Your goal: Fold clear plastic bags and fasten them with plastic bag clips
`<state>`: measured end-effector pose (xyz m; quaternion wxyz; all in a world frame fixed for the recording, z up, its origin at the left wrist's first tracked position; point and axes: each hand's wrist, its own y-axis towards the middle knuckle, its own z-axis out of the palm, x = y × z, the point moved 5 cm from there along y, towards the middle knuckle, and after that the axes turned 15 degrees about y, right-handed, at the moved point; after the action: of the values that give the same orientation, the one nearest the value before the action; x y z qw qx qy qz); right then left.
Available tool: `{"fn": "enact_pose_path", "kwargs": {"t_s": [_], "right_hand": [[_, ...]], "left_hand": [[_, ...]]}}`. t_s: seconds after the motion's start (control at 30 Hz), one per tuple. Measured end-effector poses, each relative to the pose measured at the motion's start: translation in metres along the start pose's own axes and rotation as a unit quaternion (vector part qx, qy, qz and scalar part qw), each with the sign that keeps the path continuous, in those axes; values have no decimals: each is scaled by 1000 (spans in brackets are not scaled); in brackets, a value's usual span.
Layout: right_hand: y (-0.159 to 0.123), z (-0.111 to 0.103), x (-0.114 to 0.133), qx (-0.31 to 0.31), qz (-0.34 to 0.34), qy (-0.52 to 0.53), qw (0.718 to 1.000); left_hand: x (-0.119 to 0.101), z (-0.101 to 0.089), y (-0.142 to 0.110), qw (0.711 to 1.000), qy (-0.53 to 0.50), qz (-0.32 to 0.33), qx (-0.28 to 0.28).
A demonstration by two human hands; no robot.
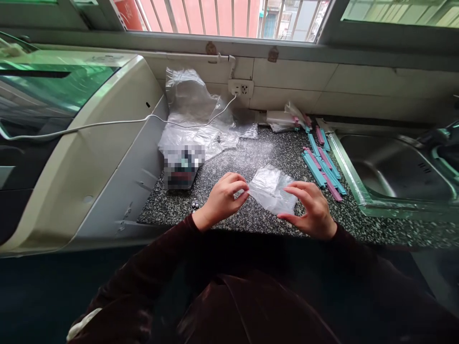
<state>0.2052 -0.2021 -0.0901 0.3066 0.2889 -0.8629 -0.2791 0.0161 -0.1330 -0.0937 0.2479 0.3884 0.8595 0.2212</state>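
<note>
A clear plastic bag (272, 191), crinkled and flimsy, is held up over the front of the speckled counter. My left hand (226, 195) pinches its left corner between thumb and fingertips. At the bag's right side is my right hand (311, 208), thumb and fingers spread apart around that edge; whether the fingertips touch the film is hard to tell. Beyond my right hand lies a loose pile of turquoise and pink bag sealing clips (324, 165). Several small shiny round pieces (194, 205) rest by my left wrist.
More clear plastic bags (193, 114) are heaped at the back left, beside a blurred-out object (184, 167). A white cable (150, 116) runs from the wall socket (241, 89) to a large cream machine (118, 114). On the right is a steel sink (390, 165). Folded packets (281, 119) lie against the wall.
</note>
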Motion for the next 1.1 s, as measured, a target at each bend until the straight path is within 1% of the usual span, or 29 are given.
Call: {"fn": "enact_pose_path", "kwargs": {"t_s": [0.1,0.17,0.27,0.33,0.4,0.43,0.5,0.63,0.73,0.77,0.83,0.93,1.03,1.1], "right_hand": [[25,-2,10,21,8,-16,1000],[41,-5,13,30,34,29,999],[65,-13,19,23,62,113,991],[81,-18,23,12,50,100,994],[95,-21,24,-3,35,45,998],[102,-20,23,-7,34,27,999],[112,-19,15,-11,49,37,998],[123,-18,-3,-5,109,137,985],[127,-17,-12,30,144,181,972],[129,-16,-14,46,155,194,968],[132,-14,-18,78,171,212,959],[137,-11,-21,119,179,215,952],[142,-6,-19,155,156,204,954],[146,-2,-15,175,128,202,955]], "left_hand": [[-5,-15,19,1000,4,7,-12],[-6,-24,31,999,26,6,-19],[-7,-33,49,996,82,8,-21],[-11,-37,60,993,115,17,-26],[-14,-42,69,991,127,25,-36],[-15,-44,72,991,121,25,-45],[-12,-48,74,994,84,14,-69],[3,-47,71,994,-16,-16,-103],[12,-45,67,990,-28,-25,-137],[13,-46,66,989,-14,-18,-149],[11,-48,65,987,27,17,-160],[5,-54,65,983,77,66,-156],[3,-61,71,985,76,58,-145],[5,-61,79,992,39,42,-114]]}}
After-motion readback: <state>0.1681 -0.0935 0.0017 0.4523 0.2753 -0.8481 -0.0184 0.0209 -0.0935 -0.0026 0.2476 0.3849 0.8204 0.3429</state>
